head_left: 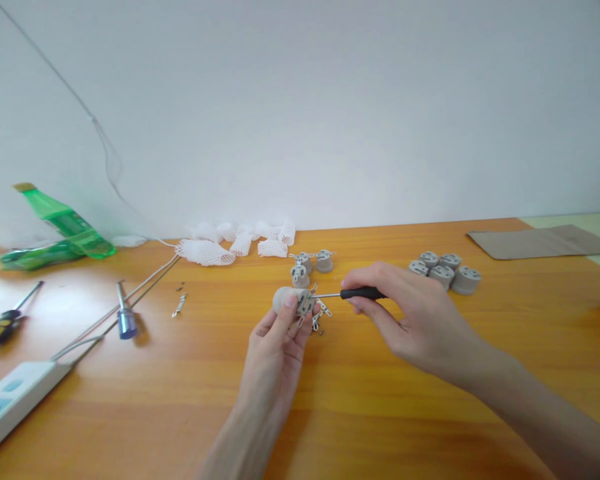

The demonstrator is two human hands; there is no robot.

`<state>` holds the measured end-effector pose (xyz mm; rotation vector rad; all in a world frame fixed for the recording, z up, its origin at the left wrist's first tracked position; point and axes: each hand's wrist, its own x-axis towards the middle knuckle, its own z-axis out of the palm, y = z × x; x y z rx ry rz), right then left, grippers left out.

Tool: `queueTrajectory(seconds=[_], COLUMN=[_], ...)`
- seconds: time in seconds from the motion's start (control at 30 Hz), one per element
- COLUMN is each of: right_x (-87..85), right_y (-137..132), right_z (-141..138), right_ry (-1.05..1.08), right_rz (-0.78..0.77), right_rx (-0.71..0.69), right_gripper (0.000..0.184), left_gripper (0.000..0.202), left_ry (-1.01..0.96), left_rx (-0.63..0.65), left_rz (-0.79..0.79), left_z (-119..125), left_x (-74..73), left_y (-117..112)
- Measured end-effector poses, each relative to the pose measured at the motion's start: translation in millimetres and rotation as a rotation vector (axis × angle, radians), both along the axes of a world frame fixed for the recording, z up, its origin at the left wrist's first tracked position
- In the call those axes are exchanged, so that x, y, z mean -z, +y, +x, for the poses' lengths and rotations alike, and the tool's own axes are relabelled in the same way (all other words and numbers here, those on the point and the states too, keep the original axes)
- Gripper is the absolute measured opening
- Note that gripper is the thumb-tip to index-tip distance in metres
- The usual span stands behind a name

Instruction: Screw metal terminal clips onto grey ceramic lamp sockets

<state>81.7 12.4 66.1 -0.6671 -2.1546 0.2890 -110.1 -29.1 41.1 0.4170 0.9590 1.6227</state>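
Note:
Wrapped round a grey ceramic lamp socket (286, 300), my left hand (279, 347) keeps it tilted on its side above the table. My right hand (405, 313) grips the black handle of a screwdriver (363, 293), whose shaft points left with its tip at the socket's end face. Metal strips show on that face. Below and behind the socket lie loose metal contact strips (324, 308) and small screws. Just beyond stand a few similar sockets (325, 261), some with metal strips on top. Right of these is a cluster of several more sockets (441, 275).
White foam netting (207, 252) lies along the wall. At left are a green plastic package (65, 227), a yellow-black screwdriver (3, 328), a blue-handled tool (127, 321), a power strip (17, 400) with cables and a metal strip (179, 305). Cardboard (535, 242) lies far right.

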Motion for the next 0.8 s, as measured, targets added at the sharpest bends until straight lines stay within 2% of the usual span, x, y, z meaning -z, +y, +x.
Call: queueTrajectory(seconds=[0.07,0.13,0.2,0.33,0.47,0.57,0.7,0.8], right_x=[2.0,2.9,1.8,-2.1,-1.4,-1.0,-2.8,-2.8], right_y=[-2.4,-3.9,-3.6,-1.0,-1.3,-1.3,1.6,2.9], right_z=[-2.3,-3.8,-3.5,-0.5,-1.4,-2.8,-1.1,0.1], right_ry=[-0.03,-0.065,-0.05,0.017,0.074,0.023,-0.038,-0.018], right_rz=[-0.031,-0.091,-0.113,-0.043,-0.061,-0.099,-0.07,-0.029], right_rx=[0.058,0.088,0.071,-0.035,0.062,0.115,-0.004,-0.028], right_gripper=[0.015,0.015,0.022,0.037,0.024,0.022,0.036,0.032], left_gripper=[0.031,0.032,0.031,0.031,0.031,0.031,0.028,0.025], left_ry=[-0.007,-0.004,-0.001,0.003,0.017,0.015,0.0,0.003], left_rx=[-0.005,-0.005,-0.002,0.01,0.039,0.041,-0.006,-0.01], left_rz=[0.0,0.006,0.005,-0.01,0.008,-0.002,-0.051,-0.057], left_z=[-0.3,-0.7,-0.9,1.1,5.0,5.0,2.7,3.1], left_x=[1.2,2.1,2.5,3.7,6.5,9.0,10.5,10.1], left_y=[0.5,1.2,1.3,-0.2,-0.9,0.4,3.0,3.5])
